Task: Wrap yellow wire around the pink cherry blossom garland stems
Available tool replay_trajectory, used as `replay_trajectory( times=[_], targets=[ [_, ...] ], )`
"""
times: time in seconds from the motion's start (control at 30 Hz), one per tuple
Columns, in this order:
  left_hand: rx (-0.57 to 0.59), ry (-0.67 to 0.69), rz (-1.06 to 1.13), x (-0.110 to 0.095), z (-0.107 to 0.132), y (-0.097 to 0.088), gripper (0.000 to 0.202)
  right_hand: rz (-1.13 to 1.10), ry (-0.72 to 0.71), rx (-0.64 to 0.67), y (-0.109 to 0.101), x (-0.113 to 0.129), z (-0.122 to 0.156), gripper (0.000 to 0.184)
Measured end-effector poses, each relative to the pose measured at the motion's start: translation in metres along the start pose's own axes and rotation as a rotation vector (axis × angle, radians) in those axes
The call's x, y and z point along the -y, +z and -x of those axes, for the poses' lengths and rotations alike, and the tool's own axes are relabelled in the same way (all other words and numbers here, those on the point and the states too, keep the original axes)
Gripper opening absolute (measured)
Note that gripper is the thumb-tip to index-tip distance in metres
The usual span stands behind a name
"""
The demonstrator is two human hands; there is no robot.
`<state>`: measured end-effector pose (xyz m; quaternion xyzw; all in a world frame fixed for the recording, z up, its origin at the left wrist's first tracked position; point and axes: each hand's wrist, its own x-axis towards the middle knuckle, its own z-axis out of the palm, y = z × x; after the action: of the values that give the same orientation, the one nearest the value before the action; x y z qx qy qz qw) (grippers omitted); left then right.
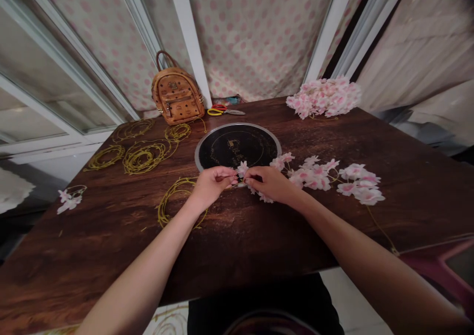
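My left hand (pixel 215 186) is closed in a pinch at the near edge of the round black plate. Facing it, my right hand (pixel 269 183) also pinches, with the thin stem of an artificial flower vine between the fingertips. A small pale pink flower (pixel 242 168) stands up between the two hands. More pink and white blossoms (pixel 314 173) of the garland trail off to the right past my right hand. Beneath my left wrist lies a loose coil of yellow-green vine stem (pixel 165 206). Exactly what the left fingertips grip is too small to make out.
The round plate (pixel 237 147) is set in the dark wooden table (pixel 259 241). Several stem coils (pixel 144 157) lie at left, near a brown backpack (pixel 177 95) and scissors (pixel 218 110). A blossom bunch (pixel 326 98) sits far right, a small flower sprig (pixel 70 199) far left.
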<state>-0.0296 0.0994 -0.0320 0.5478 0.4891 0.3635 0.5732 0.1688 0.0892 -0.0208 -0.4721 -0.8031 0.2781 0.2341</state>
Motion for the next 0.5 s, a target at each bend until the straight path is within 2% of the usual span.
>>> replay_trajectory(
  times=[0.17, 0.37, 0.5],
  targets=[
    [-0.017, 0.018, -0.032, 0.0015, 0.0024, -0.0017, 0.005, -0.005, 0.013, 0.006, 0.0012, 0.0003, -0.0005, 0.018],
    [-0.079, 0.126, -0.118, -0.0034, 0.0050, -0.0027, 0.010, -0.035, 0.024, 0.002, 0.0031, -0.0007, -0.0009, 0.017],
    [-0.076, 0.117, -0.092, -0.0066, 0.0065, -0.0015, 0.016, -0.079, -0.003, -0.019, 0.0042, 0.0008, -0.0008, 0.016]
  ],
)
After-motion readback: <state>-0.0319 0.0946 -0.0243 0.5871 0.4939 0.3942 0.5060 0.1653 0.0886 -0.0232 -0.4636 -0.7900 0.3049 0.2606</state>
